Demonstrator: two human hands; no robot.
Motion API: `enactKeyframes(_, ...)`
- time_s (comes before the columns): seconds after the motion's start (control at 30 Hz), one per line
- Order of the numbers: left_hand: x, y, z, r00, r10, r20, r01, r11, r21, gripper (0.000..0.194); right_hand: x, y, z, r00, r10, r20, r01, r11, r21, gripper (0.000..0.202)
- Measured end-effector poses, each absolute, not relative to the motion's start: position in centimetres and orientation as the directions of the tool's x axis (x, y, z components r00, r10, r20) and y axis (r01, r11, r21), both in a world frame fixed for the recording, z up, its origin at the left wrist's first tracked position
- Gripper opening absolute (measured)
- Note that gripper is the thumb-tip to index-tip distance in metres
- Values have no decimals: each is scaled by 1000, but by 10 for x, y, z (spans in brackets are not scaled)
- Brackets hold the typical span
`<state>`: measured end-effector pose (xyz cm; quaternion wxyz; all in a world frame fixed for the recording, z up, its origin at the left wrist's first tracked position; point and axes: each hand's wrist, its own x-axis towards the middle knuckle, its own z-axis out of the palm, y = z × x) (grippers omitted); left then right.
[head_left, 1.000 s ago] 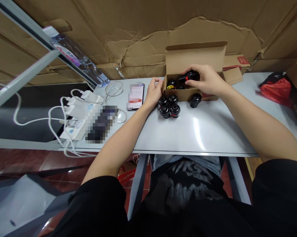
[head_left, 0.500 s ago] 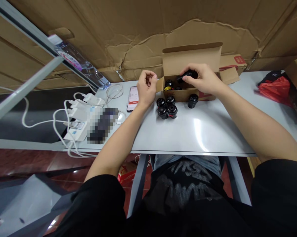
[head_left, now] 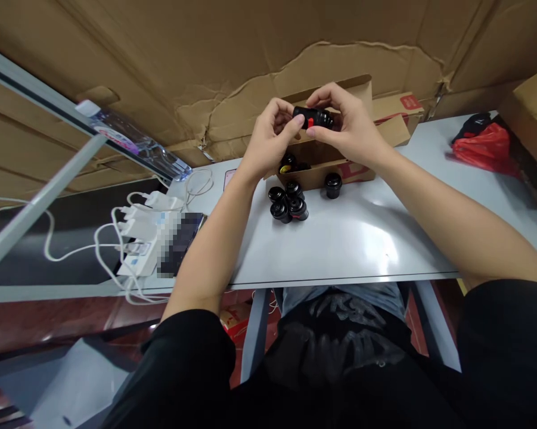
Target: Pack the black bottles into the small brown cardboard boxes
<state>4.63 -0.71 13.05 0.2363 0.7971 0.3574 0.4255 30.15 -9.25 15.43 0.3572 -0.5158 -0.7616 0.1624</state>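
Above an open cardboard box (head_left: 315, 179), a black cylindrical part (head_left: 313, 117) with a small red mark lies sideways between both hands. My left hand (head_left: 272, 132) pinches its left end, and my right hand (head_left: 352, 126) grips its right end. Inside the box, at the left, sit a few black parts, one with a yellow ring (head_left: 286, 167). Several black round-topped parts (head_left: 288, 202) stand in a cluster on the table in front of the box. One more black part (head_left: 333, 185) stands apart, to their right.
On the grey table (head_left: 340, 244), a power strip (head_left: 147, 238) with white cables and a dark phone (head_left: 185, 238) lie left. A water bottle (head_left: 134, 143) leans behind them. A red plastic bag (head_left: 487, 146) sits at the right, near another carton (head_left: 534, 125).
My right hand has lifted the black part out of the box. My left hand has moved up and right and taken hold of its other end. The view has shifted slightly.
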Motion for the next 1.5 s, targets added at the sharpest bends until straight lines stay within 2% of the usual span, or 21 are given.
enactKeyframes(0.1, 49, -8, 135, 375, 758, 533, 281, -641, 714, 52, 301, -96, 158, -219, 895, 389, 679, 426, -598, 71)
enactKeyframes(0.2, 45, -17, 142, 396, 712, 580, 215, -686, 695, 41, 301, -97, 162, -320, 827, 462, 570, 558, -603, 57)
enactKeyframes(0.3, 42, -28, 150, 411, 700, 584, 354, -713, 606, 29, 301, -98, 172, -302, 745, 595, 375, 667, -644, 27)
enactKeyframes(0.4, 41, -33, 152, 448, 732, 513, 507, -681, 529, 31, 304, -105, 187, -246, 709, 661, 297, 704, -645, 4)
enactKeyframes(0.57, 36, -22, 144, 543, 754, 370, 574, -655, 491, 32, 313, -127, 213, -334, 754, 566, 512, 649, -562, 16)
enactKeyframes(0.67, 33, -14, 139, 589, 742, 319, 580, -663, 473, 30, 318, -137, 224, -411, 792, 452, 675, 598, -433, 20)
enactKeyframes(0.8, 33, -10, 137, 542, 776, 323, 556, -619, 554, 35, 318, -144, 228, -400, 896, 195, 874, 437, -214, 28)
enactKeyframes(0.87, 34, -9, 136, 523, 787, 327, 545, -603, 582, 35, 319, -144, 221, -351, 935, 41, 924, 353, -149, 29)
enactKeyframes(0.9, 34, -9, 136, 528, 783, 327, 545, -609, 576, 32, 320, -143, 215, -366, 930, -10, 922, 361, -142, 29)
enactKeyframes(0.93, 33, -9, 137, 545, 772, 326, 554, -624, 552, 28, 321, -142, 208, -414, 910, -28, 900, 404, -163, 27)
enactKeyframes(1.03, 29, -11, 140, 629, 724, 284, 617, -687, 384, 22, 323, -138, 185, -582, 810, 70, 774, 578, -259, 24)
enactKeyframes(1.13, 27, -16, 144, 662, 714, 229, 667, -700, 254, 32, 319, -137, 171, -533, 846, -15, 833, 522, -184, 23)
enactKeyframes(1.27, 30, -21, 143, 657, 718, 229, 664, -695, 274, 21, 311, -139, 163, -499, 866, 21, 855, 497, -149, 6)
enactKeyframes(1.37, 31, -19, 139, 661, 704, 260, 646, -710, 280, 9, 302, -148, 162, -482, 876, 15, 874, 482, -61, 18)
enactKeyframes(1.5, 31, -14, 134, 650, 694, 311, 622, -720, 306, 27, 278, -172, 168, -449, 893, 26, 891, 446, 86, 33)
